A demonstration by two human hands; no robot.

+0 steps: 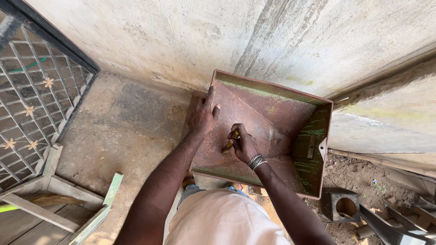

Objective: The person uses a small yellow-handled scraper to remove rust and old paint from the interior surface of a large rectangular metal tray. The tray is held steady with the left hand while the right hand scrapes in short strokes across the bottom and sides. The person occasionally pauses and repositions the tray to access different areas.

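We note our right hand [244,146] clenched around a small yellow-handled tool [230,144] against the rusty metal box [272,113] floor, with our left hand [203,115] spread flat just beside it, bracing the wall.

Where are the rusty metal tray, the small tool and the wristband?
Tray [277,97]: head view, bare rusty inner wall.
Tool [228,146]: head view, yellowish tip below the right hand's fingers.
Wristband [256,161]: head view, beads on the right wrist.
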